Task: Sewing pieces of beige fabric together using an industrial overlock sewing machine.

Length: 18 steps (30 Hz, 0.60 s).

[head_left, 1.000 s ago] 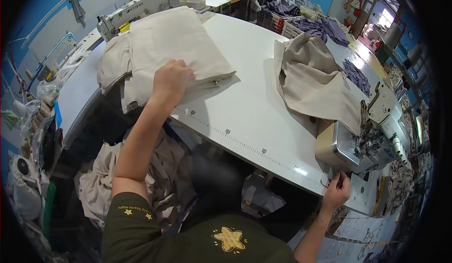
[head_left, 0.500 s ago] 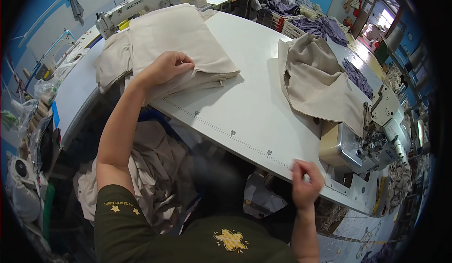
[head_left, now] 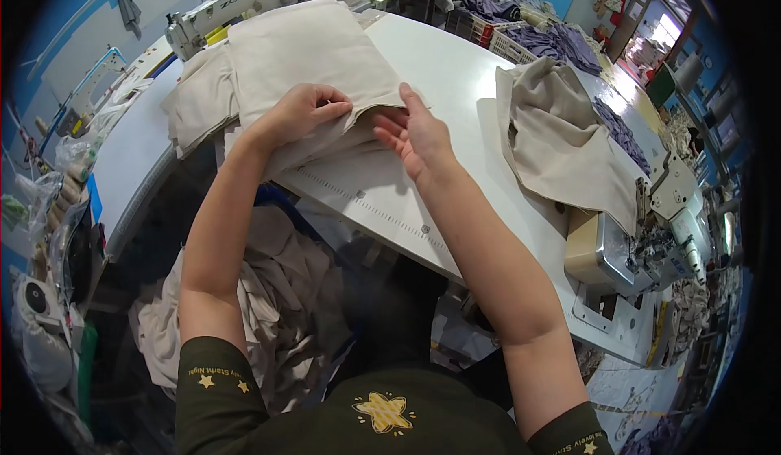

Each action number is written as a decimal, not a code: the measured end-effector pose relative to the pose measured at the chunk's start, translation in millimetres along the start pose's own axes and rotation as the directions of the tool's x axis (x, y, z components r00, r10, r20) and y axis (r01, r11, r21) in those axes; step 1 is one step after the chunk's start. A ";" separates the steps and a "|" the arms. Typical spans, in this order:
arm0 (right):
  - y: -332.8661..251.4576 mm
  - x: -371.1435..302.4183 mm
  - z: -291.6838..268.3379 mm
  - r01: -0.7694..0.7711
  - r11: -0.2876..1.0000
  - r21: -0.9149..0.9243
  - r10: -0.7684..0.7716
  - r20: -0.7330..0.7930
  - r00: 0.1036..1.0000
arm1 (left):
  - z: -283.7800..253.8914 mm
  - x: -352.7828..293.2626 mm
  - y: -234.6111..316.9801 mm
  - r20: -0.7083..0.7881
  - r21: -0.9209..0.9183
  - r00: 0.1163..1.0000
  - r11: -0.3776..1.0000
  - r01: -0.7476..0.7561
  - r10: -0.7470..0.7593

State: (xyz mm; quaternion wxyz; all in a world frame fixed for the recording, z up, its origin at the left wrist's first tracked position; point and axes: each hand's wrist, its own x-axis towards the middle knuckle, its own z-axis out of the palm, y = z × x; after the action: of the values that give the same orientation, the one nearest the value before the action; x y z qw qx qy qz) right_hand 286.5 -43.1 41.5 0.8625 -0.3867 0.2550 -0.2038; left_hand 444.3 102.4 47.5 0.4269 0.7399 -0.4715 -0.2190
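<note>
A stack of folded beige fabric pieces (head_left: 301,52) lies on the left part of the white sewing table (head_left: 455,72). My left hand (head_left: 305,117) pinches the near edge of the top fabric piece and holds it slightly lifted. At the stack's near right corner is my right hand (head_left: 419,133), fingers apart, thumb upward beside the raised edge. Its fingertips reach toward the gap under the top piece; whether they touch cloth I cannot tell. Another beige fabric piece (head_left: 561,137) lies rumpled to the right, its end running to the sewing machine (head_left: 671,211).
Below the table's left side sits a heap of beige cloth (head_left: 260,300). A second sewing machine (head_left: 244,7) stands behind the stack. Purple fabric (head_left: 561,44) fills crates at the back right. Thread cones and plastic bags crowd the far left.
My right hand has moved from the table's front edge up and left to the stack's corner, and its fingers have spread. The left hand has shifted slightly right, still pinching the fabric.
</note>
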 end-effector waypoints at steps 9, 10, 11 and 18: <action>1.8 12.6 -14.9 0.165 0.981 -0.105 -0.182 -0.188 0.965 | 21.0 -24.7 28.2 -0.241 0.300 0.943 0.941 -0.153 0.230; 1.1 5.5 -14.4 0.166 0.981 -0.101 -0.182 -0.180 0.967 | 21.9 -33.9 31.8 -0.245 0.308 0.942 0.939 -0.151 0.231; 0.6 -2.2 -15.1 0.195 0.973 -0.121 -0.211 -0.138 0.968 | 23.6 -42.3 35.6 -0.314 0.418 0.860 0.872 -0.255 0.403; -9.9 -115.3 -66.5 0.402 0.896 -0.188 -0.421 -0.073 0.904 | 58.6 -128.6 94.9 -0.168 0.204 0.813 0.826 -0.525 0.558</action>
State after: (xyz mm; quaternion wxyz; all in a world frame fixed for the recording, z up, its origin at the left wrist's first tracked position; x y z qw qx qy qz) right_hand 154.6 -23.4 43.7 0.7483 -0.4915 0.2315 -0.3807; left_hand 294.2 173.1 85.4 0.4650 0.6239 -0.6274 0.0309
